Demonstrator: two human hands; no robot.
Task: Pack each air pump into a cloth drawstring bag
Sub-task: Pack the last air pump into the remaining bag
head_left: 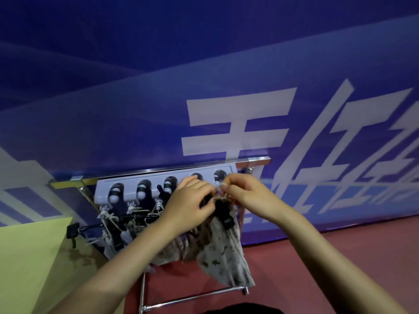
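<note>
A patterned cloth drawstring bag (223,252) hangs below my hands, with a black air pump (224,214) sticking out of its mouth. My left hand (189,201) grips the bag's gathered mouth beside the pump. My right hand (243,192) pinches the pale drawstring (221,184) just above the bag, near the rightmost slot of a grey hanging rack (127,184). Several other bags with pumps (120,232) hang by knotted strings under the rack's left slots.
The rack sits on a chrome metal frame (192,296) against a blue banner wall (204,87) with large white characters. A yellow-green surface (27,257) lies at the left. Red floor (328,257) spreads to the right. A black plug and cable (73,231) hang left of the rack.
</note>
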